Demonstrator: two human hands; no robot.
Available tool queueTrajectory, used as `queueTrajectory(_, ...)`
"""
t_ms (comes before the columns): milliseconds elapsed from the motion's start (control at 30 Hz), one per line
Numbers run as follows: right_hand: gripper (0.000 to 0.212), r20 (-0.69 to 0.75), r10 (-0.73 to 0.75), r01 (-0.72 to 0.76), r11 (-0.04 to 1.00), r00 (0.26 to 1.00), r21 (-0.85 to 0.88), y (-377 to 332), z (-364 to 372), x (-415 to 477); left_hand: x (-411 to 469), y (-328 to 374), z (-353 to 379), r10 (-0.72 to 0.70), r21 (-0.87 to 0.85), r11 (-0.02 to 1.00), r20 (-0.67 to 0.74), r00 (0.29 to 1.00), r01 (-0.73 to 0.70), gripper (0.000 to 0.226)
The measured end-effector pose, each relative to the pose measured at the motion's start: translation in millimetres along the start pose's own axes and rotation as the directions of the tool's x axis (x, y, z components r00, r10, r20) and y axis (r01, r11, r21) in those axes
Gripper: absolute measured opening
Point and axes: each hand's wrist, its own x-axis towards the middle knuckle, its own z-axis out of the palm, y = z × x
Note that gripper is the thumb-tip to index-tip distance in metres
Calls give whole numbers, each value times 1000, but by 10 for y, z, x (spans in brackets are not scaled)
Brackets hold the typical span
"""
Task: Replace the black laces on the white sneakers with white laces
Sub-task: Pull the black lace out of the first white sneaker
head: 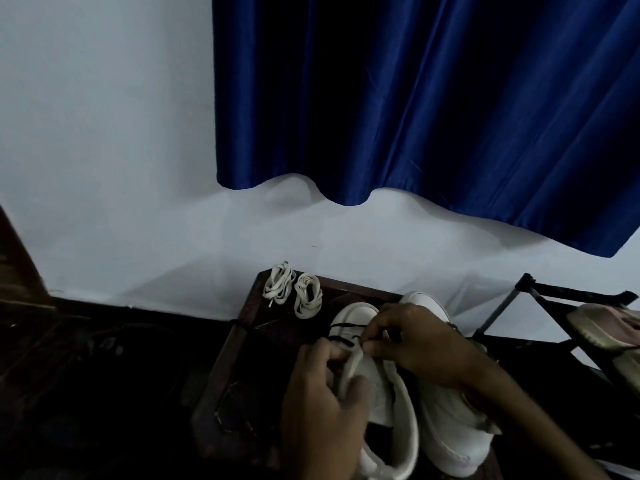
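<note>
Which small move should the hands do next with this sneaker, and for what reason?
Probably the right hand should draw the black lace out of the next eyelet while the left hand steadies the sneaker. The lace still crosses the sneaker's front, the right hand pinches it there, and the white laces lie bundled on the table.

on a dark table (239, 375), the left hand (322, 389) grips the nearer white sneaker (355, 314) by its tongue (349, 368) while the right hand (420, 344) pinches its black lace (343, 328) — two bundled white laces (308, 296) lie beyond, under a blue curtain (415, 98).
</note>
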Motion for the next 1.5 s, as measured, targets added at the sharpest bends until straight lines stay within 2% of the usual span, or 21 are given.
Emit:
queueTrajectory(100, 15, 13, 25, -25, 999, 1000, 24, -5, 36, 20, -160, -70, 149, 37, -107, 993, -62, 997, -44, 37)
queueTrajectory(167, 18, 15, 19, -19, 1000, 1000, -21, -29, 45, 43, -182, -74, 186, 46, -156, 986, -129, 991, -66, 31)
queueTrajectory(267, 12, 96, 8, 0, 996, 995, -87, -92, 15, 76, -181, -91, 242, 81, -156, 981, -228, 970, -118, 26)
queueTrajectory(333, 11, 129, 9, -7, 1000, 992, -14, -113, -96, 61, -177, -77, 279, 72, -154, 981, -254, 964, -114, 25)
queueTrajectory(433, 15, 170, 20, -62, 967, 985, 246, -121, -322, -35, -163, -68, 316, 48, -178, 979, -267, 963, -98, 25)
queueTrajectory(467, 15, 203, 18, -74, 959, 979, 274, -115, -366, -67, -160, -64, 326, 50, -194, 975, -269, 962, -105, 24)
queueTrajectory(533, 18, 230, 34, -83, 975, 973, 208, -102, -366, -85, -150, -69, 336, 67, -257, 956, -277, 958, -142, 25)
queueTrajectory(600, 22, 205, 51, -46, 998, 977, -32, -119, -302, -41, -155, -111, 336, 92, -324, 929, -272, 958, -181, 24)
queueTrajectory(667, 23, 203, 8, 54, 952, 979, -300, -180, -231, 10, -155, -150, 310, 135, -356, 906, -265, 955, -227, 24)
queueTrajectory(733, 17, 166, -36, 92, 934, 985, -345, -221, -152, 42, -145, -184, 283, 213, -344, 892, -256, 943, -295, 29)
queueTrajectory(833, 14, 70, -45, 64, 954, 997, -294, -168, -44, 75, -154, -184, 279, 333, -240, 894, -209, 919, -379, 44)
queueTrajectory(900, 22, 96, -24, 50, 959, 995, -278, -101, 13, 81, -177, -169, 279, 368, -179, 901, -162, 915, -394, 48)
queueTrajectory(967, 24, 103, -48, 74, 958, 994, -276, -79, 38, 67, -175, -192, 254, 406, -114, 900, -126, 905, -420, 46)
queueTrajectory(1033, 17, 97, -73, 93, 971, 993, -223, -130, -32, 24, -150, -254, 216, 460, -24, 885, -91, 883, -464, 35)
queueTrajectory(1133, 8, 180, -117, 117, 993, 977, 6, -256, -337, -114, -132, -307, 178, 495, 50, 869, -64, 867, -492, 23)
queueTrajectory(1200, 3, 241, -101, 58, 982, 965, 179, -269, -589, -217, -142, -311, 187, 502, 65, 865, -74, 862, -498, 20)
queueTrajectory(1233, 5, 271, -74, 24, 982, 960, 186, -247, -682, -254, -146, -311, 188, 503, 65, 864, -74, 861, -500, 19)
queueTrajectory(1333, 10, 340, 58, -32, 996, 939, -82, -191, -714, -252, -158, -315, 198, 505, 60, 863, -60, 861, -502, 18)
queueTrajectory(1400, 28, 271, 86, -35, 982, 959, -187, -239, -585, -199, -171, -311, 204, 493, 63, 870, -49, 869, -490, 18)
queueTrajectory(1500, 19, 140, 52, 4, 927, 989, -375, -373, -315, -74, -172, -299, 209, 474, 59, 880, -58, 878, -471, 18)
